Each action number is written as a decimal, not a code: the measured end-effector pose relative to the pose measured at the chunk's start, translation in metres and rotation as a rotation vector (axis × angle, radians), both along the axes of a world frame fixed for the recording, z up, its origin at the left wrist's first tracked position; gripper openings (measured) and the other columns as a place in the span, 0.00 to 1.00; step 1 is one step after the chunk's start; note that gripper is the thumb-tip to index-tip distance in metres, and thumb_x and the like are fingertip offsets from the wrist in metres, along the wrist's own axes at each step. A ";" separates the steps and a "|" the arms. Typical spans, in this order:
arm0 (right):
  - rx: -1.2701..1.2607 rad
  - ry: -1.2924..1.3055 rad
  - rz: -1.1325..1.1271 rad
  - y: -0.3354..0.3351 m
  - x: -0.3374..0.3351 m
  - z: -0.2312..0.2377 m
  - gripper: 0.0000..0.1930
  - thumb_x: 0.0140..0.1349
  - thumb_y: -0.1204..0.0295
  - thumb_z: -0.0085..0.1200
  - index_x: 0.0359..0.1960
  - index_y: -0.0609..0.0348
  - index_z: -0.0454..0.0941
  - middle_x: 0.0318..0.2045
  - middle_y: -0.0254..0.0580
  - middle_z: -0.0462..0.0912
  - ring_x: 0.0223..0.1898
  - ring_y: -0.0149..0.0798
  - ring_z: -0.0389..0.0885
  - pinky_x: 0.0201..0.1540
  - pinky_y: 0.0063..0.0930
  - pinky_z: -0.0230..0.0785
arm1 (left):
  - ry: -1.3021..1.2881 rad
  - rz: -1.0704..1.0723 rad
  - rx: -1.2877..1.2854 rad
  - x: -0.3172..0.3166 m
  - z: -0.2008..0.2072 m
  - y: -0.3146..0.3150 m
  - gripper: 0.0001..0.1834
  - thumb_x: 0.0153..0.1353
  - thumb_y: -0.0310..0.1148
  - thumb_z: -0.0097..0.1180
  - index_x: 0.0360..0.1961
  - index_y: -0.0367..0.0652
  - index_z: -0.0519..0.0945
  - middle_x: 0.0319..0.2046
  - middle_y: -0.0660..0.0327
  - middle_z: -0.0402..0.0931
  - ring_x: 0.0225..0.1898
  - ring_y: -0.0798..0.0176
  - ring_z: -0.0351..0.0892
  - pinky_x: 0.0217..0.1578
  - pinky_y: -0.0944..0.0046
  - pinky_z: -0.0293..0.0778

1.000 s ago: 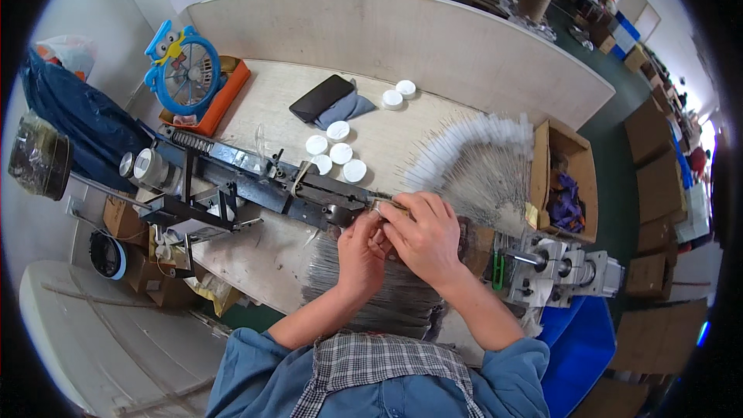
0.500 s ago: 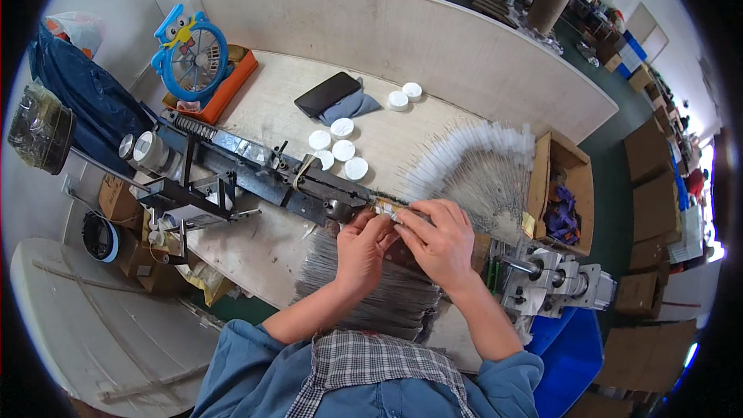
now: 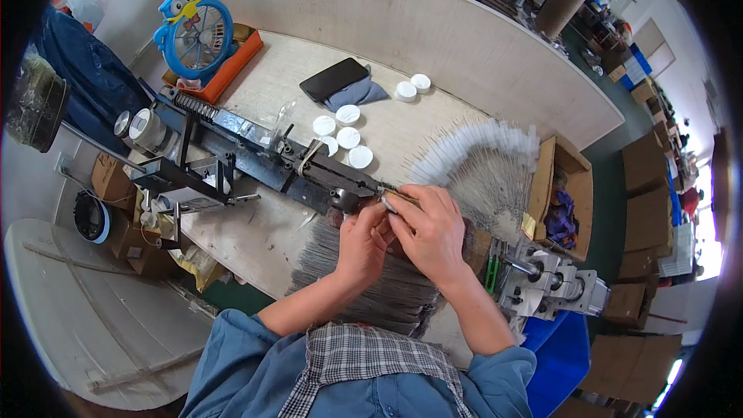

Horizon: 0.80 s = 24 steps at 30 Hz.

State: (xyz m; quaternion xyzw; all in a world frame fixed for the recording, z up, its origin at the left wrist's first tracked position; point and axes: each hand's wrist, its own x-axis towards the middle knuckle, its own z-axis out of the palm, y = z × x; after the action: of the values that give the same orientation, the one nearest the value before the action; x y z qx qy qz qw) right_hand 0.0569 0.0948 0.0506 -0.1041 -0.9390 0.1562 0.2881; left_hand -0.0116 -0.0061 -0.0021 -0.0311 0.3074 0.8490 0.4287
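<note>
My left hand (image 3: 362, 246) is closed, thumb and fingers pinched together at the right end of a long black metal bench fixture (image 3: 309, 174). What its fingertips hold is hidden. Against it, my right hand (image 3: 430, 231) is closed too, with a small whitish piece (image 3: 388, 201) at its fingertips, too small to name. Beneath both wrists lies a thick bundle of thin grey wires (image 3: 309, 267). Beyond my right hand, more thin wires with white sleeve-like ends (image 3: 457, 156) are spread in a fan on the table.
Several round white pieces (image 3: 349, 138) and a black phone (image 3: 334, 80) on a grey cloth lie farther back. A blue toy-shaped fan (image 3: 197, 39) stands at far left. At right are a cardboard box (image 3: 542, 178) with purple stuff and a metal mechanism (image 3: 569, 286).
The fingers of both hands have shifted and closed in at the fixture's end, covering more of the white piece and the yellowish slot. The whole view has tilted slightly.
</note>
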 end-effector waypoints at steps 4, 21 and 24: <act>0.000 0.060 -0.047 0.000 0.003 -0.003 0.17 0.46 0.71 0.63 0.41 0.54 0.81 0.39 0.33 0.79 0.42 0.37 0.76 0.43 0.33 0.68 | 0.029 0.006 -0.048 0.002 0.006 0.004 0.12 0.63 0.35 0.50 0.39 0.35 0.75 0.37 0.57 0.78 0.37 0.61 0.80 0.41 0.60 0.76; 0.042 0.061 -0.130 0.000 0.019 0.001 0.13 0.44 0.71 0.66 0.36 0.52 0.84 0.37 0.34 0.80 0.40 0.39 0.78 0.42 0.33 0.68 | 0.089 0.040 -0.076 0.003 0.006 0.004 0.09 0.60 0.24 0.54 0.41 0.35 0.74 0.38 0.58 0.77 0.37 0.66 0.80 0.41 0.65 0.78; 0.022 0.038 -0.133 0.001 0.020 0.000 0.12 0.48 0.67 0.64 0.37 0.46 0.84 0.38 0.29 0.80 0.41 0.36 0.76 0.42 0.32 0.66 | 0.092 0.038 -0.073 0.003 0.003 0.004 0.08 0.60 0.25 0.54 0.40 0.35 0.73 0.38 0.59 0.77 0.37 0.65 0.80 0.42 0.64 0.78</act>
State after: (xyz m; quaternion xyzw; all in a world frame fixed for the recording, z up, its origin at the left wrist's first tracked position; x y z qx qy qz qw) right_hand 0.0768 0.0956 0.0505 -0.1600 -0.9261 0.1283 0.3168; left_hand -0.0082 -0.0016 0.0007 -0.0135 0.3571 0.8455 0.3967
